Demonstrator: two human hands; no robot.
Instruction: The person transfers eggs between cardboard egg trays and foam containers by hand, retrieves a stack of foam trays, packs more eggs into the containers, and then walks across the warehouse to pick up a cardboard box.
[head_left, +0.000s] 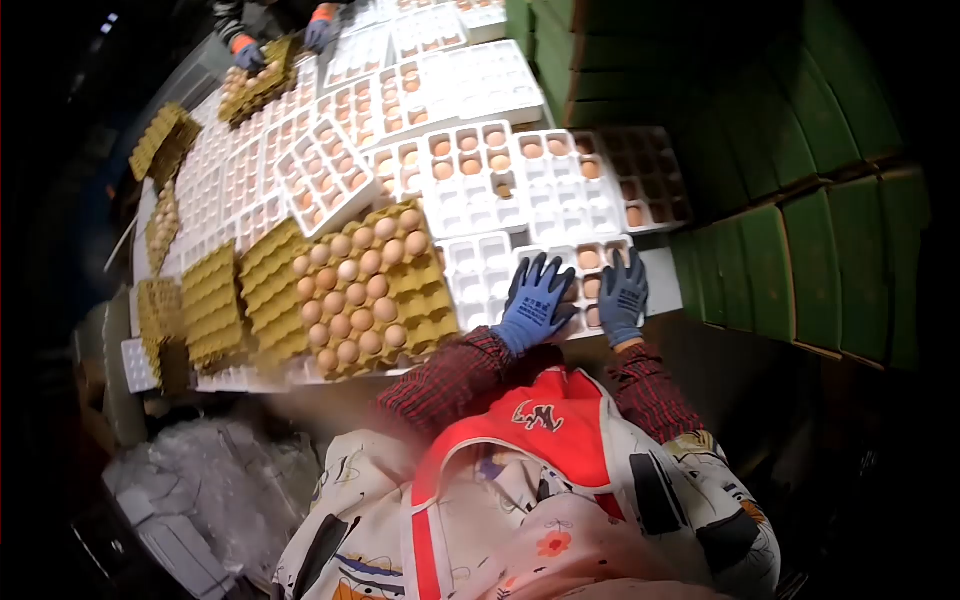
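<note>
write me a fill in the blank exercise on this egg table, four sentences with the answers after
The left hand and right hand each wear a blue, dark-fingered ____.
The pulp egg tray, left of the left hand, is partly filled with brown ____.
The apron bib is mainly coloured ____.
The stacked boxes at the picture's right are coloured ____.

Missing words: glove; eggs; red; green.

a pale table (664, 284) — read from its middle — bears white compartment trays (460, 207) from twelve round to four o'clock, a partly egg-filled pulp tray (432, 300) near six, and bare yellowish pulp trays (211, 305) around eight.
</note>
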